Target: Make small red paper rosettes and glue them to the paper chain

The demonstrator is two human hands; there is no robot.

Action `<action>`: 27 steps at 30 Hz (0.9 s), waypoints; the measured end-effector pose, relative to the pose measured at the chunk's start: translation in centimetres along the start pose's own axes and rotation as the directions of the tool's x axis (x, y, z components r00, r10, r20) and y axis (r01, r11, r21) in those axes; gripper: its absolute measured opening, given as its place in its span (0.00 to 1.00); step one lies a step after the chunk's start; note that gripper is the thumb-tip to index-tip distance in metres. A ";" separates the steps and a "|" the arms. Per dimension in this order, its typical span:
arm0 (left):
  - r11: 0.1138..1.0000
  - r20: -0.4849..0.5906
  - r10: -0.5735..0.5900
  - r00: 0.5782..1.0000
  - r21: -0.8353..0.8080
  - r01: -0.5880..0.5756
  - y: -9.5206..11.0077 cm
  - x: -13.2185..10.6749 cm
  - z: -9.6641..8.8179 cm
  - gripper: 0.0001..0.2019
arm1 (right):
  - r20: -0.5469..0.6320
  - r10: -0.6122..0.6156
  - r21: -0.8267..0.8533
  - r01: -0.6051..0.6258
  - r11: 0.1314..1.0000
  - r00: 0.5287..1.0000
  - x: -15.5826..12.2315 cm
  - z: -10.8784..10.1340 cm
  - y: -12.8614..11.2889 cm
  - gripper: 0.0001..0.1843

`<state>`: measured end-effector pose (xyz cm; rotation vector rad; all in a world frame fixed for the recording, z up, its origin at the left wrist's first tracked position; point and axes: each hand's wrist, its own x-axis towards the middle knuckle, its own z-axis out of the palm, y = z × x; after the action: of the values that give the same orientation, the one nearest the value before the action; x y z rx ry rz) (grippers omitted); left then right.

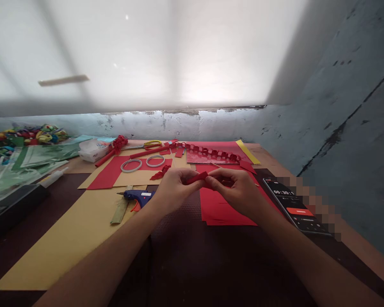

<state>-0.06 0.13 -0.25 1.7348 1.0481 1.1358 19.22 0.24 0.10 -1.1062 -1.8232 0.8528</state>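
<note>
Between my two hands is a small folded piece of red paper, raised above the dark table mat. My left hand pinches its left end between thumb and fingers. The fingers of my right hand are closed on its right end. Below my right hand lie red paper sheets. A blue hot glue gun rests left of my left hand, partly hidden by the forearm. Just beyond that hand sits a crinkled red paper piece.
Two pale tape rings lie on red and tan paper. Behind are yellow-handled scissors, a red paper loop chain and a white packet. A phone showing a timer lies right. Plastic bags and a black case stand left.
</note>
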 end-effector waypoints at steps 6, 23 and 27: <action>1.000 0.005 0.017 1.000 -0.011 -0.017 0.0 -0.1 0.1 0.15 | -0.005 0.024 0.062 -0.024 0.998 1.000 0.0 0.0 -0.1 0.15; 0.997 0.007 -0.073 0.997 -0.018 0.073 -0.2 0.2 -0.4 0.12 | 0.138 0.123 0.081 -0.135 0.987 0.983 0.4 -0.9 -0.2 0.14; 0.998 0.048 -0.063 0.997 -0.018 0.064 -0.1 0.1 0.0 0.13 | 0.071 0.104 0.059 -0.108 0.992 0.992 0.3 -0.3 -0.1 0.11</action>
<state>-0.03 0.23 -0.29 1.6935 1.0530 1.0572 19.41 0.50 0.39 -1.1548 -1.7928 1.0150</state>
